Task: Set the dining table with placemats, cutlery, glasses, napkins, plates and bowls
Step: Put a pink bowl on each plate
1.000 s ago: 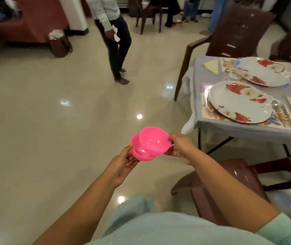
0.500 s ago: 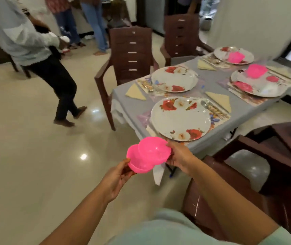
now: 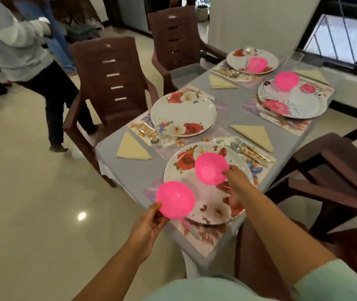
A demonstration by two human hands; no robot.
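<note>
My right hand (image 3: pixel 230 187) holds one pink bowl (image 3: pixel 211 168) over the near plate (image 3: pixel 208 205) to set down; left hand (image 3: pixel 149 224) grips the spare bowl (image 3: pixel 175 199) beside that plate for the next setting.

cream tiled floor (image 3: pixel 21 192) | brown chairs (image 3: pixel 108 83) | barred window (image 3: pixel 346 29)

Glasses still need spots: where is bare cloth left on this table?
Bare tablecloth runs down the middle between the placemats, and at the left edge around the yellow napkin. The near plate is crowded: right hand holds a pink bowl over it.
</note>
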